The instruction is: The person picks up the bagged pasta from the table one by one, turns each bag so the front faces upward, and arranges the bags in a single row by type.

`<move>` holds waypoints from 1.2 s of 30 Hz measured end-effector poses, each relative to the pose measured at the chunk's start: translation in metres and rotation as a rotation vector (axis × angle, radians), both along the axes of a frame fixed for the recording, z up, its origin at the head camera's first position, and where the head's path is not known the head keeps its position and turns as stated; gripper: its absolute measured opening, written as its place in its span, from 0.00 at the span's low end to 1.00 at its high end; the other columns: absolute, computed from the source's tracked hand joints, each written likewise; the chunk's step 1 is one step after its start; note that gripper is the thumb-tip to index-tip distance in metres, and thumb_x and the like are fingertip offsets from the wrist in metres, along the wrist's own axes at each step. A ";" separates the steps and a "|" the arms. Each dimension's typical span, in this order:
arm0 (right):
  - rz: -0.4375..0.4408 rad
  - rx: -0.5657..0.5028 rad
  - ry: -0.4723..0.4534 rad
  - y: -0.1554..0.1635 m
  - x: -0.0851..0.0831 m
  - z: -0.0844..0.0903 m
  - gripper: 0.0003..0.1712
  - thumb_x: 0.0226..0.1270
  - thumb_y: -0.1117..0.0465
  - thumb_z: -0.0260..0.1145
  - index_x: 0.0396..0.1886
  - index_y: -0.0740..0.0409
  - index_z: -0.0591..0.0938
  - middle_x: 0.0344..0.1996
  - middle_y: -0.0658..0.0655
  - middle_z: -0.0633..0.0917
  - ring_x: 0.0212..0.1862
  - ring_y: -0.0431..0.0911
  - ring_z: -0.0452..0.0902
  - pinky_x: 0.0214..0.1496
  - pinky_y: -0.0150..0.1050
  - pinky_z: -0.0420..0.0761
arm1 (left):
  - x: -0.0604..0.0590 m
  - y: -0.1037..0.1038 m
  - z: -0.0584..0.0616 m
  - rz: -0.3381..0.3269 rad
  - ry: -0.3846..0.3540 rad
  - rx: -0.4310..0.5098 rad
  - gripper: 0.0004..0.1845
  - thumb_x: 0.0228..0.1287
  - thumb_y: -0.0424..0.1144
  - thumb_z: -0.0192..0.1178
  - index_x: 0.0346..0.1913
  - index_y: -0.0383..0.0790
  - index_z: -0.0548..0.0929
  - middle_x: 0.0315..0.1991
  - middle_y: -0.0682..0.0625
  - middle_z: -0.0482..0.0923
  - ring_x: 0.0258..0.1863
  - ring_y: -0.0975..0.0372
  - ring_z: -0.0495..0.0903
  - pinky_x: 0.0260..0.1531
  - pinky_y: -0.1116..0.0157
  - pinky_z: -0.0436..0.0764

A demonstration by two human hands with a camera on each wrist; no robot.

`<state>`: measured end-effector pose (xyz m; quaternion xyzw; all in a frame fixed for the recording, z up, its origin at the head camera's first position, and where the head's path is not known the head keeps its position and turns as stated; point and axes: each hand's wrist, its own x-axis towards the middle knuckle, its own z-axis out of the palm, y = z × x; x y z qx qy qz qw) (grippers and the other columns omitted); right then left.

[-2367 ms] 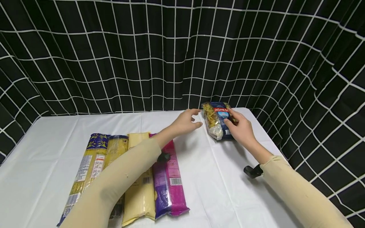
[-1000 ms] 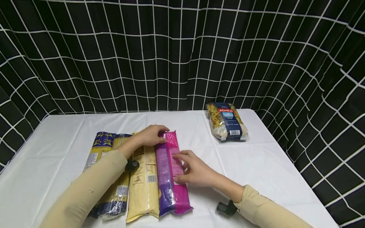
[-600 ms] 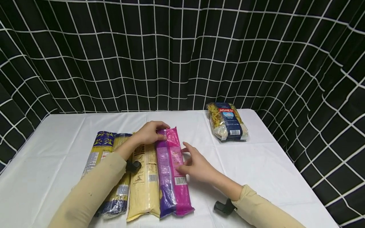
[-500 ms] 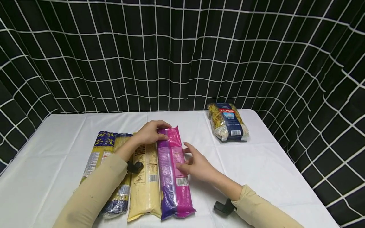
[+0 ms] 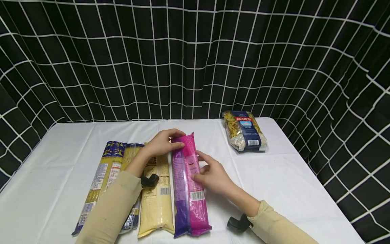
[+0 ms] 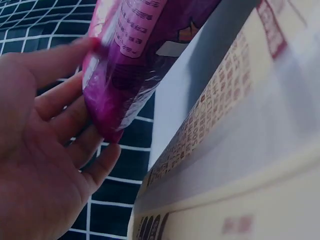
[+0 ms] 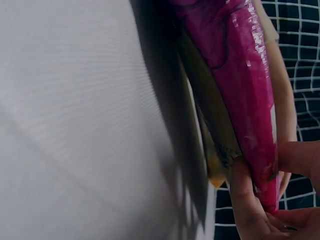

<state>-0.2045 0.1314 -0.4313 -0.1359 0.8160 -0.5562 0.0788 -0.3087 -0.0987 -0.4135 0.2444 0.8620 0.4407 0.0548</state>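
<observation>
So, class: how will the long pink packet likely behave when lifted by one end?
The pink packet probably stays fairly stiff, since it looks long, narrow and tightly filled. Its glossy film may slip, hence both hands, left and right.

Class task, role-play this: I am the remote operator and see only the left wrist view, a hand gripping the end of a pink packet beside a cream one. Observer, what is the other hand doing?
Observer: The right hand pinches the right edge of the pink packet, about midway along.
Operator: Is the packet lying flat?
Observer: No. The right wrist view shows that edge tilted up off the white table, with shadow beneath it.
Operator: Does anything lie apart from these packets?
Observer: Yes, a short bag of pasta sits alone near the far right corner.
</observation>
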 end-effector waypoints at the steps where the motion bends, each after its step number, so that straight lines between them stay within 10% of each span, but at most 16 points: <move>1: 0.000 0.014 0.027 0.000 0.001 0.001 0.49 0.57 0.73 0.75 0.79 0.63 0.65 0.63 0.65 0.78 0.36 0.44 0.82 0.34 0.37 0.85 | 0.001 0.001 -0.001 0.004 -0.004 0.014 0.23 0.70 0.41 0.68 0.64 0.37 0.82 0.59 0.42 0.83 0.62 0.50 0.80 0.64 0.52 0.78; 19: 0.062 0.130 0.243 -0.018 0.003 0.013 0.46 0.54 0.74 0.72 0.75 0.70 0.69 0.55 0.63 0.79 0.39 0.45 0.81 0.34 0.32 0.85 | 0.008 0.009 -0.005 0.055 -0.047 0.108 0.24 0.74 0.46 0.65 0.66 0.37 0.81 0.62 0.40 0.81 0.64 0.48 0.79 0.66 0.51 0.77; 36: -0.060 -0.198 -0.099 -0.023 -0.003 0.005 0.37 0.78 0.58 0.63 0.81 0.60 0.61 0.67 0.68 0.73 0.48 0.55 0.86 0.45 0.48 0.89 | 0.004 -0.003 -0.007 0.029 -0.160 0.325 0.22 0.71 0.36 0.68 0.64 0.35 0.81 0.58 0.40 0.83 0.61 0.51 0.79 0.64 0.53 0.75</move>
